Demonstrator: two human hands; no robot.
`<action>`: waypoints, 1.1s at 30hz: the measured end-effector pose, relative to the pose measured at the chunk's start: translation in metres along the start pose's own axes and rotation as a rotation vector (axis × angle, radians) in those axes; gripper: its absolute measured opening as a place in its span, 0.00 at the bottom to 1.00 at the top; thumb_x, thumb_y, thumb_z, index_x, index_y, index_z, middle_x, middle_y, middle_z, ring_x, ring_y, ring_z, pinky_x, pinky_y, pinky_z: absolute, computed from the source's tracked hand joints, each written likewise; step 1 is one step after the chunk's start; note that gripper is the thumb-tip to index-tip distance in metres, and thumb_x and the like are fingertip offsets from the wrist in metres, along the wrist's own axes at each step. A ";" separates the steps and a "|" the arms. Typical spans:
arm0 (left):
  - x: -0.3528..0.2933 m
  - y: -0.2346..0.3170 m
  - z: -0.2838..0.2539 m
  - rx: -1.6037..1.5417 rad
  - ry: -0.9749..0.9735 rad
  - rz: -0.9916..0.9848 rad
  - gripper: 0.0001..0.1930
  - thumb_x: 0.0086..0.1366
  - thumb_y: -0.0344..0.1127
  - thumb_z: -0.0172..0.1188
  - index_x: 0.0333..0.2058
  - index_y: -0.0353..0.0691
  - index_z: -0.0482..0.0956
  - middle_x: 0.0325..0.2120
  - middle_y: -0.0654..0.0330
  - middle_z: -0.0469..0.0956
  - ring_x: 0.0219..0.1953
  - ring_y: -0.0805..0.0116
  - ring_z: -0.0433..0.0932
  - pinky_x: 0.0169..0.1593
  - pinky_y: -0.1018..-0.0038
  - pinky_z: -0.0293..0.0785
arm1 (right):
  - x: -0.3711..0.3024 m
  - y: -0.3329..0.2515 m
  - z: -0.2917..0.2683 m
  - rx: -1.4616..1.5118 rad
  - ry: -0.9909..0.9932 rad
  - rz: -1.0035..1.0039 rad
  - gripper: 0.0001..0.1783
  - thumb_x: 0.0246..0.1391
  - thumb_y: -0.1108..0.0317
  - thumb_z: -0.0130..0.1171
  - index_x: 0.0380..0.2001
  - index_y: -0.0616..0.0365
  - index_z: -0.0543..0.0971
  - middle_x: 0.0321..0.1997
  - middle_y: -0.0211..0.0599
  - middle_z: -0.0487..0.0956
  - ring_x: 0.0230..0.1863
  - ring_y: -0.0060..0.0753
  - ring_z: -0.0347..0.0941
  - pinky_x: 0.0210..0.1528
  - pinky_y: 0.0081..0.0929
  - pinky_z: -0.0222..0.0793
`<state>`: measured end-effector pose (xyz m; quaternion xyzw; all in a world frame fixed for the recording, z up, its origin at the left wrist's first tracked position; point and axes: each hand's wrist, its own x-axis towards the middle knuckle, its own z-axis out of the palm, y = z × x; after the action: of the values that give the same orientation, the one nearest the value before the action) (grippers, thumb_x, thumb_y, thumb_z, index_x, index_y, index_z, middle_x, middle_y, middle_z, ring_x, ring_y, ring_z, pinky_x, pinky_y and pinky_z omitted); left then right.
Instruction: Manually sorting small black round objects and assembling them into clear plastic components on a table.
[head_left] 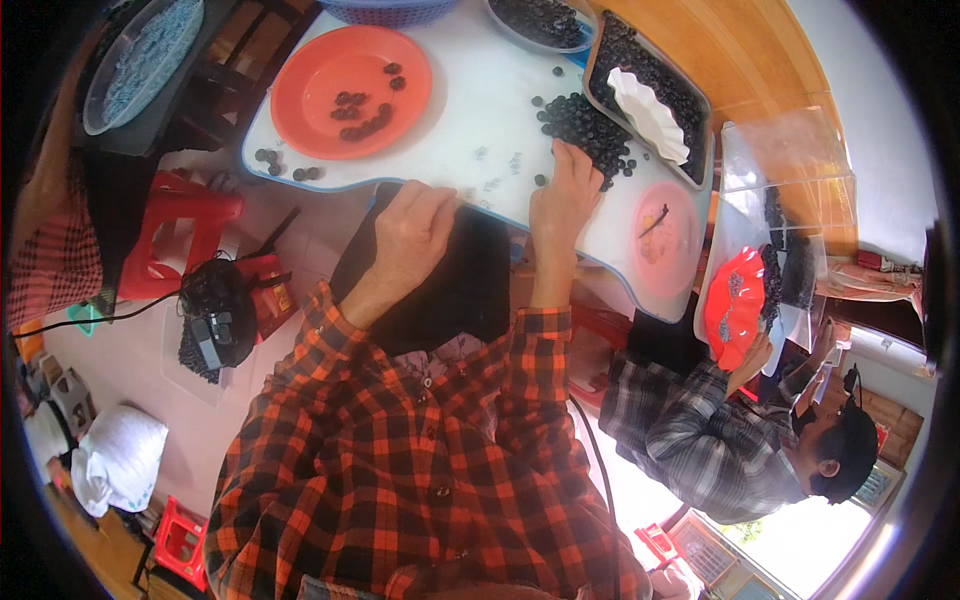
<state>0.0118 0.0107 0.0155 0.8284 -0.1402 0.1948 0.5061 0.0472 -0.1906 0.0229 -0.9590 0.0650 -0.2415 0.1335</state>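
Observation:
My left hand [408,232] is closed at the table's near edge, with its fingers curled together; whatever they may hold is hidden. Beside a heap of small round black pieces [590,135], my right hand [566,190] has thumb and fingers pinched together, and I cannot make out anything between them. A few small clear bits [490,172] lie on the white table [450,110] between my hands. At the left, an orange-red basin [300,75] holds several dark clusters [368,122] of such pieces. Several loose black pieces [283,167] sit at the table's left corner.
A tray of black pieces [655,75] carries a white scalloped dish [648,115]. Nearer is a pink plate [663,270] with a dark stick-like thing. At the right, a co-worker [720,440] has a hand at a red scalloped dish [733,310]. A red stool [180,235] stands left.

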 end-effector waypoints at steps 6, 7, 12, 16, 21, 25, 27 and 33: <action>0.000 0.001 0.001 -0.010 -0.012 -0.001 0.05 0.58 0.24 0.63 0.35 0.37 0.80 0.27 0.55 0.75 0.27 0.54 0.77 0.30 0.65 0.74 | -0.010 -0.003 -0.003 0.036 0.009 -0.018 0.25 0.40 0.85 0.54 0.45 0.55 0.79 0.50 0.34 0.75 0.50 0.43 0.67 0.51 0.40 0.61; 0.000 0.000 0.001 -0.017 -0.007 0.002 0.05 0.58 0.24 0.63 0.35 0.37 0.80 0.27 0.55 0.75 0.28 0.54 0.77 0.30 0.65 0.74 | -0.013 -0.004 -0.005 0.037 0.007 -0.019 0.25 0.40 0.85 0.54 0.45 0.55 0.79 0.50 0.34 0.75 0.50 0.43 0.67 0.51 0.40 0.61; 0.000 0.001 0.000 -0.015 -0.010 0.000 0.05 0.59 0.24 0.63 0.35 0.37 0.80 0.28 0.54 0.75 0.28 0.54 0.77 0.31 0.65 0.74 | -0.025 -0.007 -0.009 0.119 0.021 -0.061 0.24 0.39 0.87 0.54 0.42 0.56 0.80 0.45 0.37 0.76 0.49 0.44 0.68 0.50 0.39 0.62; 0.000 0.002 -0.001 -0.011 -0.022 -0.002 0.05 0.59 0.24 0.63 0.35 0.37 0.80 0.28 0.55 0.76 0.29 0.54 0.78 0.31 0.64 0.75 | -0.031 -0.011 -0.013 0.155 0.018 -0.062 0.23 0.38 0.88 0.54 0.40 0.58 0.81 0.44 0.38 0.76 0.48 0.44 0.69 0.49 0.38 0.63; 0.000 0.001 0.002 -0.022 -0.012 0.035 0.06 0.60 0.24 0.63 0.36 0.35 0.80 0.27 0.55 0.75 0.26 0.60 0.76 0.29 0.69 0.72 | -0.037 -0.013 -0.015 0.196 0.041 -0.039 0.22 0.39 0.89 0.53 0.40 0.61 0.80 0.44 0.40 0.76 0.48 0.46 0.70 0.52 0.38 0.66; 0.000 0.000 0.001 -0.012 -0.008 0.077 0.07 0.60 0.24 0.64 0.38 0.31 0.80 0.25 0.57 0.74 0.23 0.67 0.74 0.26 0.73 0.70 | -0.039 -0.015 -0.015 0.234 0.079 -0.030 0.23 0.39 0.90 0.50 0.42 0.63 0.80 0.45 0.43 0.76 0.49 0.47 0.70 0.53 0.38 0.66; -0.001 -0.001 0.001 -0.008 -0.007 0.074 0.07 0.60 0.24 0.64 0.38 0.31 0.80 0.25 0.57 0.74 0.23 0.67 0.74 0.26 0.73 0.70 | -0.042 -0.014 -0.015 0.294 0.108 -0.006 0.25 0.40 0.90 0.48 0.43 0.65 0.79 0.45 0.47 0.76 0.49 0.48 0.70 0.53 0.38 0.67; -0.002 0.001 0.001 -0.023 -0.017 -0.027 0.06 0.58 0.25 0.63 0.35 0.39 0.81 0.29 0.55 0.77 0.31 0.53 0.78 0.33 0.64 0.75 | -0.042 -0.017 -0.023 0.277 0.083 -0.025 0.22 0.42 0.88 0.50 0.43 0.65 0.80 0.46 0.48 0.76 0.49 0.48 0.71 0.53 0.41 0.66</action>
<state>0.0099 0.0098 0.0152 0.8260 -0.1355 0.1794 0.5169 0.0002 -0.1716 0.0284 -0.9213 0.0243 -0.2892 0.2588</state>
